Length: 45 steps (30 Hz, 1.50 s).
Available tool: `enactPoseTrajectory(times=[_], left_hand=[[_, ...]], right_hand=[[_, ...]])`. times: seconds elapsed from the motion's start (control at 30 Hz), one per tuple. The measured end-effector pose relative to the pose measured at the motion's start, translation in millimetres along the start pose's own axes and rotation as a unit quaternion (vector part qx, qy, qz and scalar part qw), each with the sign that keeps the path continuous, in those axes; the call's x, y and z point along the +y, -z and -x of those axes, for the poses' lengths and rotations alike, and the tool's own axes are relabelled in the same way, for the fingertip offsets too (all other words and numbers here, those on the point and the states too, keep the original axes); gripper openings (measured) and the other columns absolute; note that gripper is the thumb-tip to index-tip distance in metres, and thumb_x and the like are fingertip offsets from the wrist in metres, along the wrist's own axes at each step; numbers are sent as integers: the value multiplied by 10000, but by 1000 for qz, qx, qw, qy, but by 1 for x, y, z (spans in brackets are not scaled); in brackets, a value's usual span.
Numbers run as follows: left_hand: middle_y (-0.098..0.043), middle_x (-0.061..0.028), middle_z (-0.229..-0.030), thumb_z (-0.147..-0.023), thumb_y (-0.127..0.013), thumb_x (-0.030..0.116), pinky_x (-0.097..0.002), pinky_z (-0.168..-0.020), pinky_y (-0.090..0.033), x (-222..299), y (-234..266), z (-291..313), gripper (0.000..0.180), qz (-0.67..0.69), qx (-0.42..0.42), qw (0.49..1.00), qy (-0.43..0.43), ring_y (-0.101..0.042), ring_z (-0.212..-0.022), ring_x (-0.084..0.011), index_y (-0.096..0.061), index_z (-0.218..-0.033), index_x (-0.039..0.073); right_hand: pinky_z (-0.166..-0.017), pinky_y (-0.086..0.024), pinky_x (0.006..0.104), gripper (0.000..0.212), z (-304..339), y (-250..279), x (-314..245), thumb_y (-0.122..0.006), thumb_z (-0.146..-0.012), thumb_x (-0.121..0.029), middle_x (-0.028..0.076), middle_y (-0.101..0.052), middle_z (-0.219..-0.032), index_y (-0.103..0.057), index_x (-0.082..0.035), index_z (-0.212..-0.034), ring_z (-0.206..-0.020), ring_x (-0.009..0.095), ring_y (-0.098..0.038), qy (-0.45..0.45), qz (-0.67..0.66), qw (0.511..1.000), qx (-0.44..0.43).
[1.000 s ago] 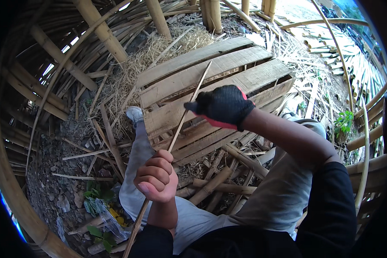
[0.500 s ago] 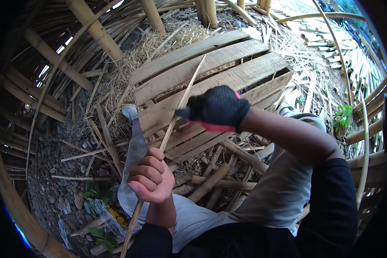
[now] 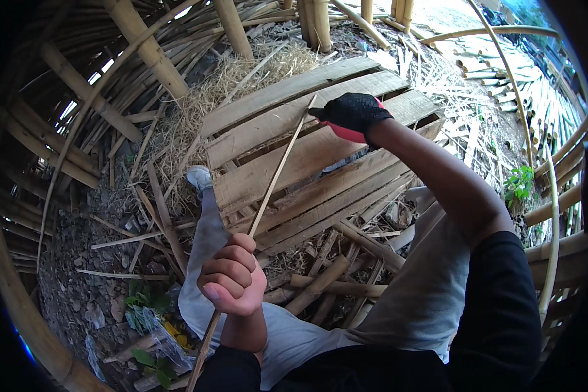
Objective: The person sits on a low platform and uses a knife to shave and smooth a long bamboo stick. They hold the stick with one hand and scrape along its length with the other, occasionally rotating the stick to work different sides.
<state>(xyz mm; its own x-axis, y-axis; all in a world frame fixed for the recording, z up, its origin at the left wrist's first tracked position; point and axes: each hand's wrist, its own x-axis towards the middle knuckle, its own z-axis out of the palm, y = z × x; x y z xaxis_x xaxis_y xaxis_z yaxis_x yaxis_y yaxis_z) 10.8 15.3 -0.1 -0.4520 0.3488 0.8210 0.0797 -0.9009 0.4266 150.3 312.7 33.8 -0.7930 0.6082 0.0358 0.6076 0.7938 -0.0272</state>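
Pale, slender bamboo strip [image 3: 274, 181] is clamped in the bare left hand [image 3: 234, 274]; its long axis is directed forward and rightward, above the slatted wooden surface [image 3: 242, 186], to the black-and-red gloved right hand [image 3: 353, 114], beside the far tip. Right-hand closure cannot be determined.

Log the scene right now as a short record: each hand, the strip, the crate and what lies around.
Left hand: bare left hand, fist closed around the strip
Right hand: right hand in a black glove with red, near the strip's far end; grip unclear
Strip: thin pale strip, slanting up and right from the lower edge
Crate: slatted wooden crate, beyond the left fist; strip passes over it in view, contact unclear
Around: straw behind the crate; bamboo pieces on its near side
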Motion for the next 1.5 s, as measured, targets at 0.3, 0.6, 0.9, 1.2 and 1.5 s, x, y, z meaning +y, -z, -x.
enactPoseTrajectory(times=[0.3,0.6,0.9,1.2,1.5], left_hand=[[-230,48,-451,-1068,-320,325,-321,-554,-260,7,2,1,563,-12,67,998,3,-196,-436,-114,-198,-541,172],[-125,46,-552,-1078,-273,324,-301,-639,-275,7,-10,3,496,-44,221,974,3,-155,-538,-120,-179,-611,183],[-142,44,-558,-1082,-262,316,-303,-665,-288,5,-11,3,492,-36,235,971,2,-158,-551,-120,-193,-613,189],[-143,43,-559,-1085,-260,310,-301,-670,-289,10,-7,6,486,-54,233,971,4,-167,-564,-122,-189,-621,185],[-147,45,-554,-1081,-268,301,-303,-675,-294,6,-6,6,485,-36,219,975,11,-172,-559,-120,-193,-616,185]], right_hand=[[-755,-564,443,355,22,13,-66,-384,-1042,-341,127,-727,-1018,-654,-213,-1233,-858,320,-709,147,-50,987,28],[-660,-559,431,358,67,19,-130,-483,-991,-281,126,-717,-899,-619,-232,-1319,-713,320,-699,232,-47,971,22],[-752,-561,434,314,55,17,-126,-530,-959,-393,153,-717,-880,-742,-171,-1029,-783,343,-700,190,-90,977,-18],[-744,-579,427,344,54,37,-131,-448,-1002,-373,138,-723,-895,-688,-207,-1183,-839,303,-723,238,-39,969,-61],[-758,-574,409,375,8,5,-75,-416,-1022,-381,144,-725,-979,-655,-240,-1274,-893,321,-710,151,-52,987,-6]])
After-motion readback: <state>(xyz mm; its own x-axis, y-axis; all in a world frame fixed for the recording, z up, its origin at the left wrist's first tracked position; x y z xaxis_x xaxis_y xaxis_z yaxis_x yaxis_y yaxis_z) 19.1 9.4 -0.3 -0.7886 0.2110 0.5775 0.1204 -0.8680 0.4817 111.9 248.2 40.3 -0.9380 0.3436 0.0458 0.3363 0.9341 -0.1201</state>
